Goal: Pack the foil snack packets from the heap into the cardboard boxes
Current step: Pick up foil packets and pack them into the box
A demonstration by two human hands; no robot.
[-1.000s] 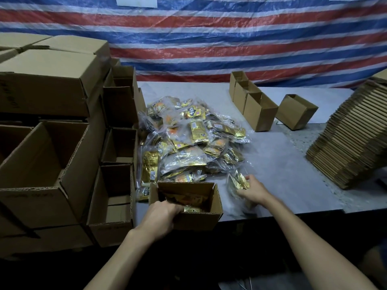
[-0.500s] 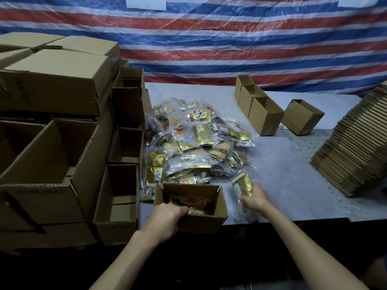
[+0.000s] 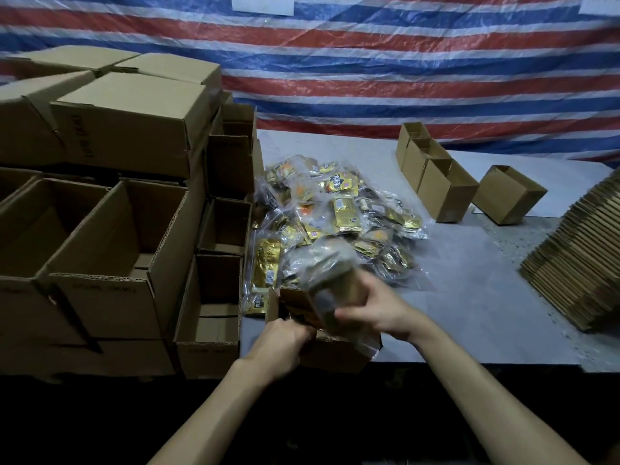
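Foil snack packets [image 3: 335, 216] lie in a loose gold heap at the middle of the grey table [image 3: 486, 297], many of them in clear wrap. The heap's near edge ends just beyond a small cardboard box [image 3: 339, 356] that stands open at the table's near edge. The left hand [image 3: 280, 340] grips this box at its near left rim, fingers curled over the cardboard. The right hand [image 3: 379, 312] is above the box's open top, fingers wrapped round a held packet [image 3: 330, 283]. That packet is smeared by motion, so it is probably a clear-wrapped gold one like the rest, and I cannot tell whether its lower end is inside the box. One gold packet [image 3: 256, 302] lies flat on the table just left of the box.

Left of the heap a column of small open boxes [image 3: 221, 229] runs from near to far. Further left stand large open cartons [image 3: 110, 250], with closed cartons [image 3: 131, 125] stacked above and behind them. On the far right of the table three small open boxes [image 3: 446, 193] sit in a row touching one another, and a single box [image 3: 510, 194] set at an angle sits just to their right. A leaning stack of flattened cardboard [image 3: 580, 263] fills the right edge. A red, white and blue striped tarp [image 3: 369, 78] hangs behind everything
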